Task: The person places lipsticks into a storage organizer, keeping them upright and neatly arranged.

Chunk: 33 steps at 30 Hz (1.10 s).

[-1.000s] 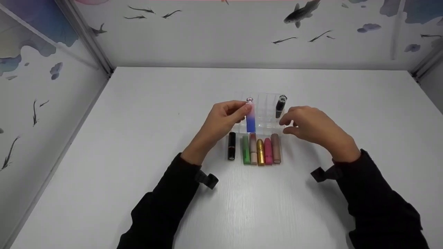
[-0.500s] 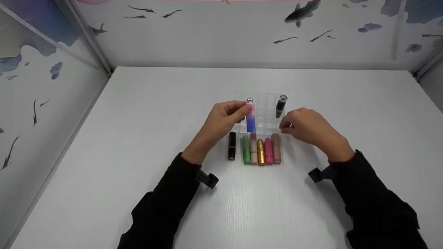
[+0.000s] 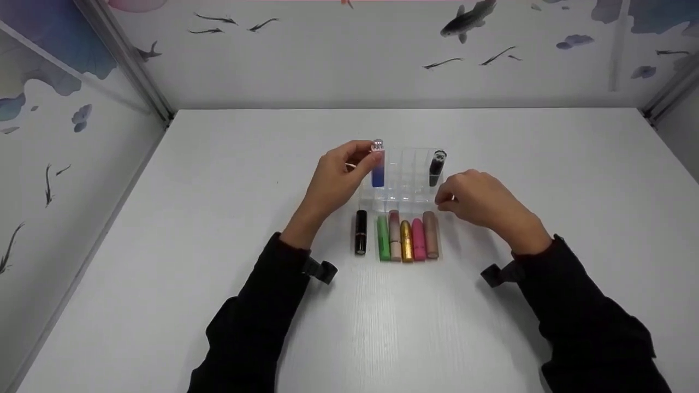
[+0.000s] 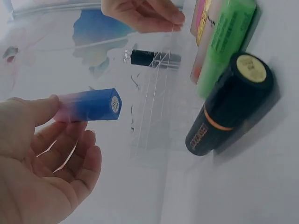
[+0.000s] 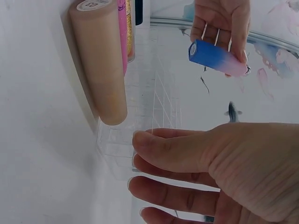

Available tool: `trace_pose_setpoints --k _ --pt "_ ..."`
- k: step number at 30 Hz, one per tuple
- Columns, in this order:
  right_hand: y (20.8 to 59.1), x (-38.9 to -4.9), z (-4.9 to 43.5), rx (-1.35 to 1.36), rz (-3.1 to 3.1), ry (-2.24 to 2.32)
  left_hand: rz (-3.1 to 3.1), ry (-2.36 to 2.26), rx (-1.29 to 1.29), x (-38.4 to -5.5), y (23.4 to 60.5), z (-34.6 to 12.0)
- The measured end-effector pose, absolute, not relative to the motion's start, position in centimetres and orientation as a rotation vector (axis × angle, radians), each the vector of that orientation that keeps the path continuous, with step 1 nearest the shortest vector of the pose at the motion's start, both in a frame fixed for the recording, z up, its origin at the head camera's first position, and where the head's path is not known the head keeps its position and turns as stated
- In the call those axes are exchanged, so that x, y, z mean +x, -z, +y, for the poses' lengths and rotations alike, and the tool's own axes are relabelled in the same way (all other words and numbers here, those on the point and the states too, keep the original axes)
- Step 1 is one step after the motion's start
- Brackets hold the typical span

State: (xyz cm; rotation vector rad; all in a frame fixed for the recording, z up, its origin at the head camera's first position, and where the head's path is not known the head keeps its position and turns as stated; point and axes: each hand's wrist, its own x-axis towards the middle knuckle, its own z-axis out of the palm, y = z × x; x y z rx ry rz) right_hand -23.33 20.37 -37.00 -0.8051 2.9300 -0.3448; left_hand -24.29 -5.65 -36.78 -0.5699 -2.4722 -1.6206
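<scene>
Thumb and fingers of my left hand pinch a pink-to-blue lipstick with a silver knob on its end. The lipstick is upright above the left part of a clear divided lipstick organizer. At the organizer's near right corner, my right hand pinches its edge between thumb and index finger, the other fingers curved below in the right wrist view. One black lipstick with a clear patterned end stands tilted in the organizer's right side.
In front of the organizer lie a black lipstick, a green tube, a pinkish-beige tube, a gold one, a bright pink one and a wider beige tube. Patterned panels border the white table.
My left hand has moved up and leftward, carrying the pink-to-blue lipstick over the organizer's left part. My right thumb and fingers have come together on the organizer's corner.
</scene>
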Motion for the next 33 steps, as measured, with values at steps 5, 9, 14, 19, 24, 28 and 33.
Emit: trace_pose_setpoints --k 5,9,14,19,24,28,33 --pt "36.9 -23.3 20.5 -0.806 2.933 0.360 -2.494 1.455 -0.517 -25.5 37.1 -5.8" --pt "37.0 -23.3 20.5 -0.818 2.941 0.373 -2.513 1.373 -0.503 -26.0 37.4 -5.8" --pt "37.1 -23.3 20.4 -0.831 2.944 0.369 -2.525 1.318 -0.529 -26.0 37.8 -5.8" --pt "37.0 -23.3 20.4 -0.829 2.938 0.370 -2.528 1.325 -0.552 -26.1 38.1 -5.8" --pt "37.1 -23.4 20.4 -0.811 2.932 0.369 -2.549 1.319 -0.533 -26.1 38.3 -5.9" --pt "37.1 -23.5 20.4 -0.797 2.926 0.373 -2.577 1.301 -0.506 -26.2 38.5 -5.9" --pt "37.0 -23.4 20.4 -0.791 2.923 0.378 -2.601 1.284 -0.487 -26.2 38.7 -5.9"
